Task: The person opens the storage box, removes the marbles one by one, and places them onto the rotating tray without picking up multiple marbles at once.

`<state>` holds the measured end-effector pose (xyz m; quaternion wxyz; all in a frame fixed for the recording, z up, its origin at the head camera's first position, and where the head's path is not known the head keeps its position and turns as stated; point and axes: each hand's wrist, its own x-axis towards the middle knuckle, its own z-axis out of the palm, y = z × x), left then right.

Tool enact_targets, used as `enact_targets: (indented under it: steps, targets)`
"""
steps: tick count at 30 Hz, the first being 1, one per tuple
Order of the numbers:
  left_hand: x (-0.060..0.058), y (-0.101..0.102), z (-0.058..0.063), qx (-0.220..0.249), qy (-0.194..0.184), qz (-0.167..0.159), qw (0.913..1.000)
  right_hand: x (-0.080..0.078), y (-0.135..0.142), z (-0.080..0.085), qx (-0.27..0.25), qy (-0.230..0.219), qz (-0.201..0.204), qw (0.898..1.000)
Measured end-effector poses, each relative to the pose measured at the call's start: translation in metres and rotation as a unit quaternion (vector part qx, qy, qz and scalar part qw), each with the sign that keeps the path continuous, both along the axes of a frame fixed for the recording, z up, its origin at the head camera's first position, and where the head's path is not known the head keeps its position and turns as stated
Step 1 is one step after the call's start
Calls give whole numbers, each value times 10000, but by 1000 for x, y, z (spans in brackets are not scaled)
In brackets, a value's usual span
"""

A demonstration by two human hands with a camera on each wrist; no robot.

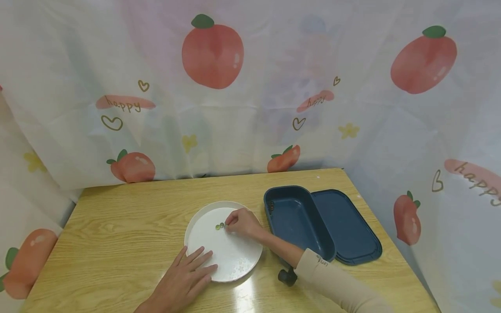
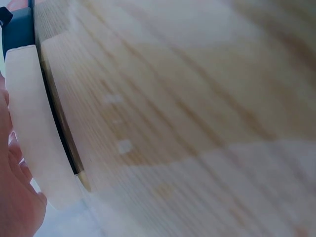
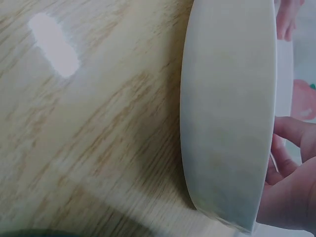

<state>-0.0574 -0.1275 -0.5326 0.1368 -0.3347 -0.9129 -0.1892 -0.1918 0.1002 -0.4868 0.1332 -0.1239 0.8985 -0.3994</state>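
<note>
A round white tray (image 1: 238, 256) with a raised rim lies on the wooden table. Two small greenish glass marbles (image 1: 218, 227) sit together on its floor. My right hand (image 1: 243, 222) reaches over the tray's right side, thumb and fingers pinched together at a marble right beside those two; the fingertips mostly hide it. My left hand (image 1: 185, 278) rests over the tray's lower left rim, fingers straight and spread. The tray's outer wall (image 3: 227, 113) fills the middle of the right wrist view, with the right hand beyond its rim.
Right of the tray stands a dark blue rectangular box (image 1: 295, 217), with several small dark brown balls (image 1: 271, 207) in its far left corner. Its blue lid (image 1: 344, 226) lies flat against its right side. A fruit-print curtain (image 1: 242, 130) hangs behind the table (image 1: 129, 217).
</note>
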Motion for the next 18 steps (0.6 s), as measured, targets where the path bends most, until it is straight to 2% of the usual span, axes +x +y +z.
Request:
enact_targets:
  steps: [11,18]
  targets:
    - [0,0,0,66,2,-28,10000,1,-2,-3,141,194,-17,9997]
    - [-1,-1,0,149,-29,-100,9998,3,-2,-2,48,378,137,9992]
